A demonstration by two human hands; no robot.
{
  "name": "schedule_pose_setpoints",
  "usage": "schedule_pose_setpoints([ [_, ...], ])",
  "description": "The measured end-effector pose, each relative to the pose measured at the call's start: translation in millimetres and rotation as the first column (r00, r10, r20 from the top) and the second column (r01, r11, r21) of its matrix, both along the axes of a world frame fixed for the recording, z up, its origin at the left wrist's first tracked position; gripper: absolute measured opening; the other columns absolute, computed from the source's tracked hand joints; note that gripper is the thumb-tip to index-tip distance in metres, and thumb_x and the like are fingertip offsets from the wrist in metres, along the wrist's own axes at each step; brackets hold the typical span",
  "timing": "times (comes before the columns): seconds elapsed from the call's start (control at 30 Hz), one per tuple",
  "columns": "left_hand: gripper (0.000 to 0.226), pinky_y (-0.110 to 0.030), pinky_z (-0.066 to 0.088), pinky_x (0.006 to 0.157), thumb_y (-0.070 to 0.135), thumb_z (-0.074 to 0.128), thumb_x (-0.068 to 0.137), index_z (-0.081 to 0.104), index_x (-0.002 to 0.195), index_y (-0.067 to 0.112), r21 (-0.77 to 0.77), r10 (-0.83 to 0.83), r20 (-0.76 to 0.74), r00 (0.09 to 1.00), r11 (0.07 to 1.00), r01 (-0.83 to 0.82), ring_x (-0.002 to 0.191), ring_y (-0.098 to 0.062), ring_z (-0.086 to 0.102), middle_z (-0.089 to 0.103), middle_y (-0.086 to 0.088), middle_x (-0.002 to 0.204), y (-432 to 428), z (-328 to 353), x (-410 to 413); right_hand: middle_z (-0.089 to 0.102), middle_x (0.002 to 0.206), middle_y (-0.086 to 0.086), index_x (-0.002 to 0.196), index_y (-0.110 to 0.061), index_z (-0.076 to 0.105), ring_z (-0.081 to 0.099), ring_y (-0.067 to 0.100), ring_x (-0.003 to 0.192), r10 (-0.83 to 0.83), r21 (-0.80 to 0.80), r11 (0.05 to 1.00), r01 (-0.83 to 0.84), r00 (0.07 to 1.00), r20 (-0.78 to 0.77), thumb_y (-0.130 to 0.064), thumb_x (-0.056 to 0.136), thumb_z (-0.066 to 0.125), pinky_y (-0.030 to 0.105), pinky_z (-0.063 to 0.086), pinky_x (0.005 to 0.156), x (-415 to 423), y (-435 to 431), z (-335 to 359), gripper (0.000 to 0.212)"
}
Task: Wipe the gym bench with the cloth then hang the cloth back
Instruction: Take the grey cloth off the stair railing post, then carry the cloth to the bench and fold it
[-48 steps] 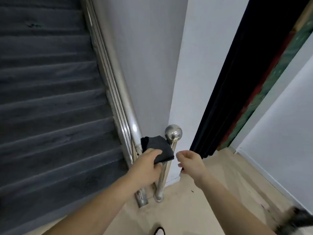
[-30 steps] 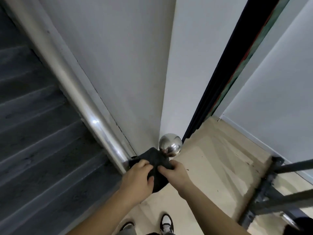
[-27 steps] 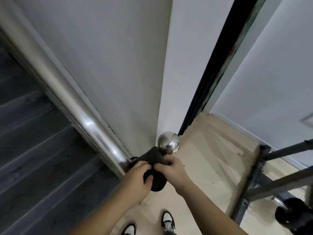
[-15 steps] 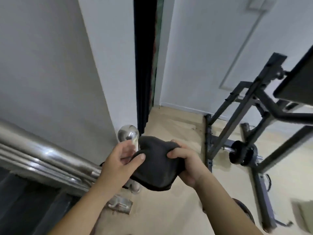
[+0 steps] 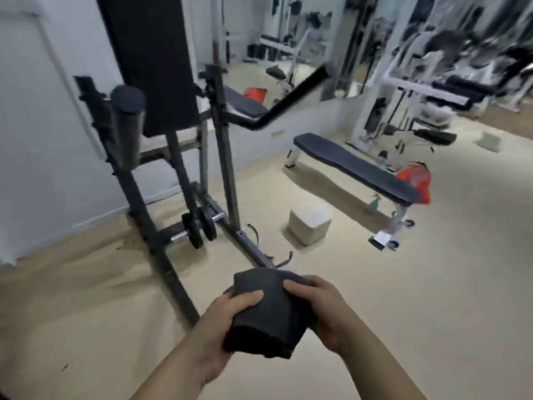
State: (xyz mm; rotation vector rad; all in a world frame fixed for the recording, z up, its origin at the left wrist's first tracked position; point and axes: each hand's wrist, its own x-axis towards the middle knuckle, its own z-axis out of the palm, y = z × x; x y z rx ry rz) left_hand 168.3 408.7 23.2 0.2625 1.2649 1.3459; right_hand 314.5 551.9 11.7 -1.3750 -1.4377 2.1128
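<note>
Across the pale gym floor (image 5: 432,284), well apart from the person and off to the right, stood the gym bench (image 5: 353,166), a long dark padded slab on pale legs, lying level and bare along its top. Nearer and to the left rose a dark steel rack (image 5: 173,197) with an upright black back pad, its base rails running toward the viewer and a dumbbell (image 5: 196,226) resting between them. A small pale block (image 5: 310,223) sat on the floor between rack and bench, and something orange (image 5: 415,180) showed just beyond the bench's near end, too blurred to name. A mirror on the far wall doubled some of the equipment.

Low in the view, both forearms reached forward with the cloth (image 5: 268,310) held between them, a dark bundle folded over on itself and carried in the air, touching nothing else. The left hand (image 5: 222,321) was closed on its left edge, thumb pressed across the top of the fabric. The right hand (image 5: 320,307) was wrapped over its right side, fingers curled down around the fold.

By my judgement the step in hand was carrying the cloth to the bench; no wiping had begun. The next move would call for walking past the rack's base rails, then spreading the cloth flat under one palm to meet the pad.
</note>
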Motion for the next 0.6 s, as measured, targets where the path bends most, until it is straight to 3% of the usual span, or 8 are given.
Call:
schedule_pose_setpoints([
  [0.07,0.044,-0.049,0.055,0.092,0.028,0.072,0.087,0.066,0.127,0.011,0.002,-0.087,-0.009,0.996,0.996,0.087,0.111,-0.036,0.071,0.074,-0.017,0.12,63.8,2.7,45.4,0.079,0.11,0.013,0.112,-0.007,0.073,0.075,0.026,0.092,-0.091,-0.007,0.996,0.091,0.996,0.018,-0.022,0.091,0.077,0.04,0.06,0.077,63.5,43.3,-3.5,0.027],
  [0.13,0.037,-0.044,0.056,0.087,0.029,0.071,0.09,0.068,0.123,0.014,-0.008,-0.149,0.0,0.989,0.989,0.149,0.107,-0.031,0.073,0.076,-0.014,0.116,118.2,9.5,80.5,0.078,0.113,0.016,0.11,-0.007,0.076,0.075,0.027,0.087,-0.176,-0.041,0.983,0.177,0.984,0.022,-0.021,0.094,0.073,0.043,0.061,0.08,113.0,82.5,-5.4,0.022],
  [0.27,0.037,-0.053,0.05,0.104,0.027,0.074,0.089,0.068,0.123,0.013,0.001,-0.244,-0.02,0.97,0.97,0.244,0.114,-0.035,0.07,0.074,-0.016,0.119,213.8,19.8,114.4,0.077,0.113,0.017,0.121,-0.005,0.067,0.077,0.031,0.094,-0.334,-0.085,0.938,0.338,0.941,0.056,-0.021,0.092,0.075,0.042,0.064,0.077,160.8,155.5,-10.8,0.034],
  [0.33,0.042,-0.052,0.052,0.1,0.028,0.078,0.083,0.068,0.12,0.012,-0.012,-0.268,-0.073,0.961,0.963,0.267,0.111,-0.037,0.07,0.075,-0.018,0.116,258.9,20.9,116.3,0.073,0.117,0.012,0.123,-0.011,0.061,0.075,0.028,0.099,-0.42,-0.035,0.905,0.425,0.902,0.101,-0.022,0.089,0.078,0.041,0.063,0.076,163.2,192.9,-12.5,0.039],
  [0.4,0.047,-0.047,0.056,0.088,0.03,0.081,0.075,0.067,0.116,0.011,-0.04,-0.285,-0.126,0.95,0.959,0.282,0.104,-0.036,0.073,0.076,-0.017,0.111,306.0,21.1,113.1,0.07,0.115,0.008,0.116,-0.014,0.065,0.072,0.024,0.095,-0.463,0.031,0.886,0.462,0.879,0.115,-0.023,0.089,0.077,0.039,0.063,0.077,157.1,233.4,-8.4,0.031],
  [0.5,0.043,-0.039,0.052,0.073,0.026,0.083,0.075,0.066,0.111,0.011,-0.049,-0.318,-0.178,0.931,0.948,0.314,0.083,-0.027,0.071,0.075,-0.014,0.098,384.2,16.7,103.0,0.075,0.109,0.015,0.107,-0.011,0.073,0.075,0.032,0.093,-0.434,0.069,0.9,0.43,0.9,0.049,-0.026,0.091,0.075,0.042,0.064,0.077,140.9,298.6,7.1,0.022],
  [0.6,0.052,-0.037,0.05,0.07,0.032,0.084,0.068,0.066,0.112,0.011,-0.045,-0.405,-0.202,0.892,0.913,0.405,0.078,-0.026,0.071,0.075,-0.013,0.093,468.9,16.0,99.8,0.076,0.111,0.019,0.109,-0.009,0.073,0.076,0.032,0.096,-0.394,0.059,0.917,0.394,0.919,-0.009,-0.034,0.093,0.074,0.051,0.063,0.085,126.6,369.2,20.2,0.03],
])
